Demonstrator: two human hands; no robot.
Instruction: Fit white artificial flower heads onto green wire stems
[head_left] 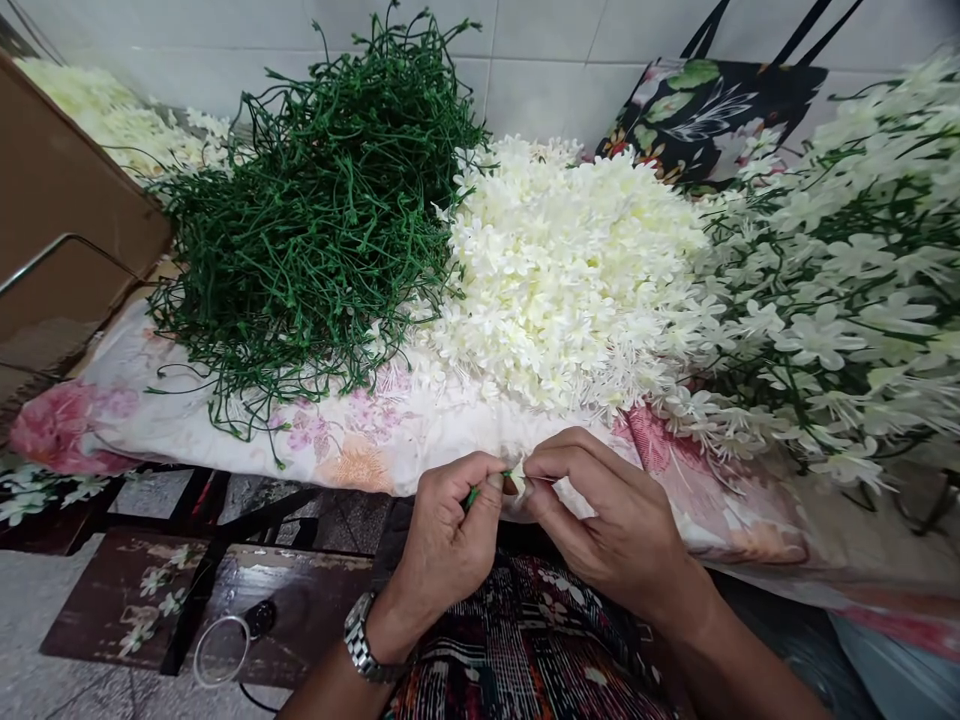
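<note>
Just over the near edge of the cloth, my two hands meet with their fingertips almost touching. My left hand (457, 520) is closed in a pinch on a green plastic stem (471, 497), whose end shows between thumb and forefinger. A small white artificial flower (519, 476) is pinched in the fingers of my right hand (600, 500), against the stem's tip. Fingers partly hide where flower and stem meet. Beyond my hands lie a heap of green stems (322, 220) and, to its right, a pile of loose white blossoms (570, 270).
Finished-looking white flower sprays (825, 320) fill the right side. A floral cloth (300, 440) covers the table. Behind stands a black floral bag (712, 120) by the tiled wall. A cardboard box (67, 190) is at left, above a low brown wooden surface (300, 590).
</note>
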